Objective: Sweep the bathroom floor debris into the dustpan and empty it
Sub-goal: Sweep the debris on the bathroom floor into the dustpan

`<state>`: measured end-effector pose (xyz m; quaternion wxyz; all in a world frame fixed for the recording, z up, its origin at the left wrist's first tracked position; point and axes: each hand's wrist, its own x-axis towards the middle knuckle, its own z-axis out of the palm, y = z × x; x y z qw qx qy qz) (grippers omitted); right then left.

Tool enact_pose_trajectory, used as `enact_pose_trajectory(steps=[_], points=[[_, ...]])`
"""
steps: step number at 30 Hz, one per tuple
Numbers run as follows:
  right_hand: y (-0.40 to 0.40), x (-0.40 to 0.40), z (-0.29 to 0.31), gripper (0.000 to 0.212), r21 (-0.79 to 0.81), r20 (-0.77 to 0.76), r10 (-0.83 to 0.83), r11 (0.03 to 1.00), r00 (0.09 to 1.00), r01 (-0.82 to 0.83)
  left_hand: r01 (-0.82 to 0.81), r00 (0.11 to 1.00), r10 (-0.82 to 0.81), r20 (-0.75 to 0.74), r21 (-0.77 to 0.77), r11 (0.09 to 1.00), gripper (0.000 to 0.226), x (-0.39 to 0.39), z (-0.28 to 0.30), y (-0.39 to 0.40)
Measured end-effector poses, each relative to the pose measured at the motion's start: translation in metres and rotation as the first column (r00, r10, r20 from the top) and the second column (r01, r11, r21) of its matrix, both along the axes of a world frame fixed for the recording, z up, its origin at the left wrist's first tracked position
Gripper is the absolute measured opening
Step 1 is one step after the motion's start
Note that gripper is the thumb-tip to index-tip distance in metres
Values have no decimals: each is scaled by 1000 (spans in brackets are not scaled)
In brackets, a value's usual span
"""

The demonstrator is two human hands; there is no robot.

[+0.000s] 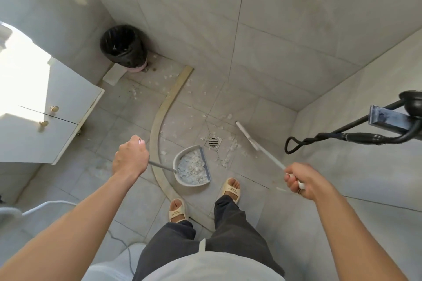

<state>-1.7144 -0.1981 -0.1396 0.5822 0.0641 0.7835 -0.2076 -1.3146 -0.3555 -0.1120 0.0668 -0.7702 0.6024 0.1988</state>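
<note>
I have my left hand (130, 160) closed in a fist around the thin grey metal handle (162, 166) of the pale grey plastic dustpan (191, 167), fingers curled fully round it. The dustpan sits on the grey tiled bathroom floor (127, 118), just inside the curved beige shower threshold strip (164, 109), its blue-lipped mouth turned toward the square metal floor drain (213, 142), which lies just beside it. A heap of white flaky debris (191, 170) fills the pan. More white flakes (230, 150) lie scattered round the drain and farther off toward the corner.

My right hand (304, 181) grips the top of the long white broom handle (270, 158), fingers wrapped tight; the white broom head (247, 136) rests tilted on the floor beyond the drain, apart from the dustpan.

In the far corner stands a round bin lined with a black bag (124, 46). A white cabinet with brass knobs (61, 107) is at my left.
</note>
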Motion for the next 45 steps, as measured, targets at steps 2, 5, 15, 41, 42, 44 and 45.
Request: enact_pose_trajectory(steps=[2,5,15,41,42,44,45], points=[[2,17,0,19,0,-43,46,999,998,-46,22,1000,-22,-10,-5,1000,29,6,-1,4],[12,58,-18,22,12,-58,48,999,997,-48,24,999,-24,-22,0,1000,31,14,-2,9],[47,161,-9,17,95,66,-3,995,998,-3,87,992,-89,-92,-26,996,28,56,-16,16],[45,117,38,18,115,346,-147,987,927,114,101,986,-118,-116,-147,984,28,42,-23,32],[50,115,40,16,113,328,-137,988,935,105,98,986,-116,-119,-149,984,28,43,-24,31],[57,117,40,12,107,290,-116,990,950,88,94,986,-113,-126,-152,984,28,45,-25,32],[59,121,36,12,96,269,-97,993,958,74,93,985,-113,-130,-152,984,27,45,-25,31]])
